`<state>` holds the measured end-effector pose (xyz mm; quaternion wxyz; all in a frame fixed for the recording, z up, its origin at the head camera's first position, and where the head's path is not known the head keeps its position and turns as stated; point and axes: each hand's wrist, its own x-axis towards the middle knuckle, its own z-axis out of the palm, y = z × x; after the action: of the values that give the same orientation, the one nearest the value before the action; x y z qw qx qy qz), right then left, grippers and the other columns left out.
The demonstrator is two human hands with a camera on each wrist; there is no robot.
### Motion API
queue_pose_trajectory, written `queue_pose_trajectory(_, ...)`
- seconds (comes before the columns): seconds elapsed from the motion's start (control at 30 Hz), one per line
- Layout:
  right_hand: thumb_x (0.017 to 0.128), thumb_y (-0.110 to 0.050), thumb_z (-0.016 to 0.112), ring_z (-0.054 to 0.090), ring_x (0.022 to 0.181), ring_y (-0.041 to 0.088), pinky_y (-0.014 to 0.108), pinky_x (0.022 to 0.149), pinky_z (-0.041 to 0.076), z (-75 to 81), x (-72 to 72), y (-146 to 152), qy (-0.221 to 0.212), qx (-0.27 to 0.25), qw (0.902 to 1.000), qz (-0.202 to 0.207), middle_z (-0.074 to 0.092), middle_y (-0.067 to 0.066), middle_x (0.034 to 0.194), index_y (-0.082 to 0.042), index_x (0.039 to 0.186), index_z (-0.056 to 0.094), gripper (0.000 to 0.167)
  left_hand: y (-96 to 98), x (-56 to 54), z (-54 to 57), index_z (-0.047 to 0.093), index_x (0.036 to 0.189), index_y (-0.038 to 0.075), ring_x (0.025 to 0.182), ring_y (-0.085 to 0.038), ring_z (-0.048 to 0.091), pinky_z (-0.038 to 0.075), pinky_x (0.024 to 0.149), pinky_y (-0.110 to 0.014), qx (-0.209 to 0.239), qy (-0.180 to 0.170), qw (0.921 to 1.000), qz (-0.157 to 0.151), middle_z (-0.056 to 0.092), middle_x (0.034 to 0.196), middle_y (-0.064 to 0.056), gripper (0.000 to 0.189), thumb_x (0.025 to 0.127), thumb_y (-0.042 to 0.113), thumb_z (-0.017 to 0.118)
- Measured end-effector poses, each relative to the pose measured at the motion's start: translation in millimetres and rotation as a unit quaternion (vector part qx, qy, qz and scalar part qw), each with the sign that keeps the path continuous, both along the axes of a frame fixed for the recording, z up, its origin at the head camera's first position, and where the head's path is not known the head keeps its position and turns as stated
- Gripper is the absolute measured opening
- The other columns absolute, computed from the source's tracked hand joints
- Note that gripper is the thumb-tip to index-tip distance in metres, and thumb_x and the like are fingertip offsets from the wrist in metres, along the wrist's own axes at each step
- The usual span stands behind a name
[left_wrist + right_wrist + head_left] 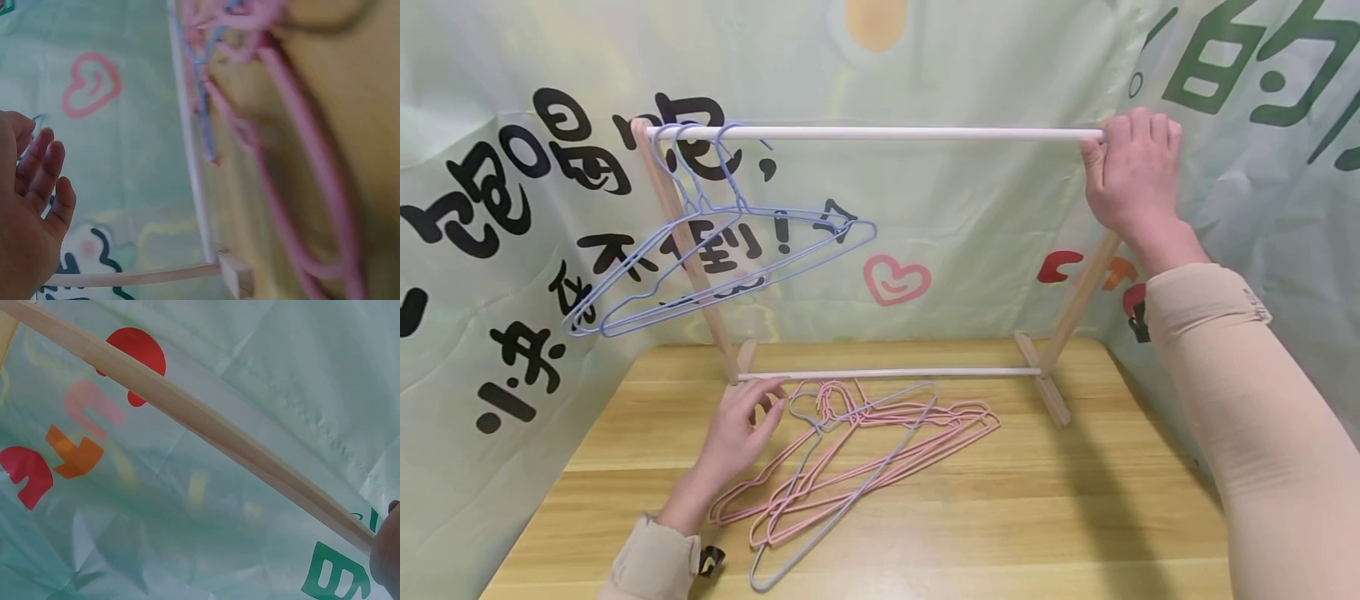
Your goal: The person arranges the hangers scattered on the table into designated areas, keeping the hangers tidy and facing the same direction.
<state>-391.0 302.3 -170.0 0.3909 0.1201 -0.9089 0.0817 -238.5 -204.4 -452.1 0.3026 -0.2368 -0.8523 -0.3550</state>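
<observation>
Right hand: (1131, 171) placed at the top of the rack's right upright (1077, 296), at the right end of the top rod (925, 133).
Right grip: closed around the upright's top end, thumb on the side nearer the rod.
Left hand: (741, 429) positioned low, near the left end of the lower rod (887, 372) and just left of the hooks of the pink hangers (312, 147).
Left grip: fingers loosely bent and apart from the thumb; nothing held.
Pink hangers: several, overlapping in a pile on the wooden surface (1000, 517), in front of the lower rod; exact count cannot be told.
Grey-blue hanger: (842, 510) one unit, laid across the top of the pink pile.
Blue hangers: (741, 208) three visible, hooked over the top rod at its left end, beside the left upright (717, 337).
Rack: upright, with wooden side posts, pale rods and a right foot (1054, 402) resting on the surface.
Backdrop: (970, 225) pale green sheet behind the rack, printed with lettering and a pink heart (897, 280).
</observation>
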Motion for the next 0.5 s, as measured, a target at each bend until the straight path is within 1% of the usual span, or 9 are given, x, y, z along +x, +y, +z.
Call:
queue_pose_trajectory(0.1, 0.112, -0.044, 0.027, 0.032, 0.112, 0.048, 0.059, 0.106, 0.018, -0.2, -0.2, 0, -0.001, -0.002, 1.0000, 0.001, 0.039, 0.029, 0.112, 0.008, 0.120, 0.043, 0.056, -1.7, 2.7, -7.9, 0.067, 0.130, 0.009, 0.083, -0.009, 0.060, 0.046, 0.055, -0.023, -0.039, -0.040, 0.9984, -0.007, 0.070, 0.105, 0.001, 0.035, 0.096, 0.003, 0.070)
queue_pose_trajectory(0.17, 0.112, -0.044, 0.027, 0.032, 0.112, 0.048, 0.059, 0.106, 0.018, -0.2, -0.2, 0, -0.001, -0.004, 1.0000, 0.001, 0.039, 0.029, 0.113, 0.008, 0.121, 0.043, 0.056, -2.9, 4.6, -11.9, 0.066, 0.133, 0.012, 0.085, -0.008, 0.060, 0.045, 0.054, -0.021, -0.060, -0.067, 0.9958, -0.014, 0.069, 0.108, 0.003, 0.035, 0.099, 0.008, 0.069)
queue_pose_trajectory(0.23, 0.112, -0.044, 0.027, 0.032, 0.112, 0.048, 0.059, 0.106, 0.018, -0.1, -0.2, 0, -0.001, -0.004, 1.0000, -0.001, 0.039, 0.029, 0.113, 0.008, 0.121, 0.043, 0.056, -4.2, 5.9, -15.7, 0.066, 0.135, 0.014, 0.087, -0.007, 0.060, 0.046, 0.056, -0.022, -0.081, -0.088, 0.9926, -0.023, 0.068, 0.110, 0.004, 0.035, 0.100, 0.011, 0.068)
queue_pose_trajectory(0.33, 0.112, -0.045, 0.027, 0.032, 0.112, 0.048, 0.059, 0.106, 0.018, 0.1, -0.3, 0, 0.003, -0.003, 1.0000, 0.000, 0.039, 0.029, 0.112, 0.009, 0.120, 0.043, 0.056, -5.8, 7.1, -21.8, 0.066, 0.136, 0.017, 0.086, -0.004, 0.059, 0.047, 0.060, -0.022, -0.111, -0.112, 0.9870, -0.033, 0.067, 0.110, 0.008, 0.036, 0.100, 0.015, 0.069)
queue_pose_trajectory(0.47, 0.112, -0.045, 0.026, 0.032, 0.111, 0.048, 0.059, 0.106, 0.018, -0.1, -0.6, 0, 0.002, -0.003, 1.0000, 0.000, 0.039, 0.029, 0.113, 0.008, 0.121, 0.043, 0.057, -5.7, 7.1, -29.6, 0.066, 0.136, 0.016, 0.080, 0.000, 0.058, 0.048, 0.062, -0.021, -0.150, -0.137, 0.9778, -0.052, 0.067, 0.106, 0.010, 0.038, 0.098, 0.017, 0.073)
queue_pose_trajectory(0.5, 0.112, -0.045, 0.026, 0.032, 0.111, 0.048, 0.059, 0.106, 0.018, -0.3, -0.7, -1, 0.000, -0.003, 1.0000, 0.000, 0.039, 0.029, 0.113, 0.008, 0.121, 0.043, 0.057, -5.3, 7.3, -31.3, 0.067, 0.134, 0.016, 0.079, 0.001, 0.058, 0.048, 0.062, -0.021, -0.162, -0.141, 0.9751, -0.054, 0.067, 0.104, 0.010, 0.036, 0.098, 0.018, 0.073)
